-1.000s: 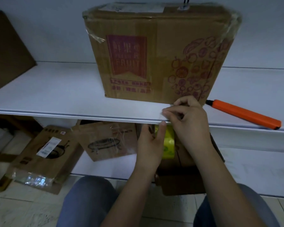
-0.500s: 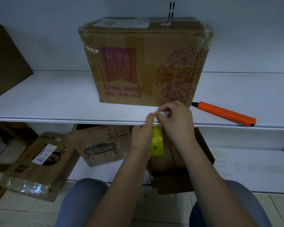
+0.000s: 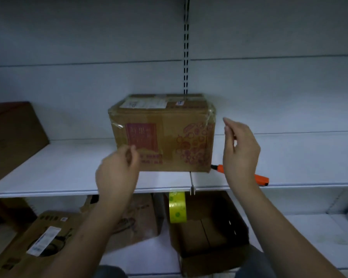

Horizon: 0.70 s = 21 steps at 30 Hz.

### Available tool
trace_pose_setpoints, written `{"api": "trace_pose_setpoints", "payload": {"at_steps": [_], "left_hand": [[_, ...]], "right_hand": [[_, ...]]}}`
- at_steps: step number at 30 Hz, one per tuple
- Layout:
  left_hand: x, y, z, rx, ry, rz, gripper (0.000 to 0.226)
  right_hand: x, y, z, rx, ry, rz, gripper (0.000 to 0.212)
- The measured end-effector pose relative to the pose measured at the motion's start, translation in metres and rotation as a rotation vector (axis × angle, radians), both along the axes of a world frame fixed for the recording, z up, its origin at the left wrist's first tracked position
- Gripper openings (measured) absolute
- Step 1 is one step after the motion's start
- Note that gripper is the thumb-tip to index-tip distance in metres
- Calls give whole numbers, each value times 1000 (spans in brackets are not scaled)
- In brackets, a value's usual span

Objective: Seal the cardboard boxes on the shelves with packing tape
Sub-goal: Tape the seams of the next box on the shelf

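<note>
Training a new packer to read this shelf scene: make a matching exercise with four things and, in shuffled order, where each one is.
Things:
1. brown cardboard box with red fruit print
2. orange-handled utility knife
3. yellow roll of packing tape
4. open brown cardboard box with raised flaps

Places:
A. hanging just below the front edge of the white shelf
B. on the lower level, beneath the tape
C. upright on the shelf, between the two raised hands
D. lying on the shelf, right of the printed box, partly behind the right hand

Pairs: 1-C, 2-D, 3-A, 4-B
</note>
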<state>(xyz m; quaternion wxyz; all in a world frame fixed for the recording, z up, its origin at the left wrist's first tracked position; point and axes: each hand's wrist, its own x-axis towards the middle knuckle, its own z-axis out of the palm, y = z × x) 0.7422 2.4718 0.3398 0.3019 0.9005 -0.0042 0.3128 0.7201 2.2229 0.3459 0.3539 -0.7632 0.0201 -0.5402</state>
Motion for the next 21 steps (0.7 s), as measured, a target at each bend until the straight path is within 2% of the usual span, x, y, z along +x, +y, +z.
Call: {"api": "trace_pose_setpoints", "payload": {"at_steps": [2, 4, 7, 9, 12, 14, 18, 21], "left_hand": [[23, 4, 35, 19, -246, -20, 27], [52, 10, 58, 80, -340, -56, 30], [96, 21, 64, 119, -132, -145, 40], [107, 29, 54, 57, 1, -259, 41], [100, 38, 40, 26, -50, -247, 40], [91, 39, 39, 4, -98, -233, 39], [68, 42, 38, -20, -116, -159, 38], [25, 35, 39, 75, -186, -115, 41]], "right_hand": [[22, -10, 28, -50, 59, 43, 32], [41, -14, 39, -121, 183, 123, 33], [54, -14, 35, -214, 253, 150, 31], [59, -14, 36, -331, 230, 91, 30], [67, -20, 37, -479, 162, 41, 28], [68, -25, 33, -458, 128, 55, 26], [65, -19, 33, -212, 142, 214, 26], [77, -2, 38, -119, 277, 228, 35]]}}
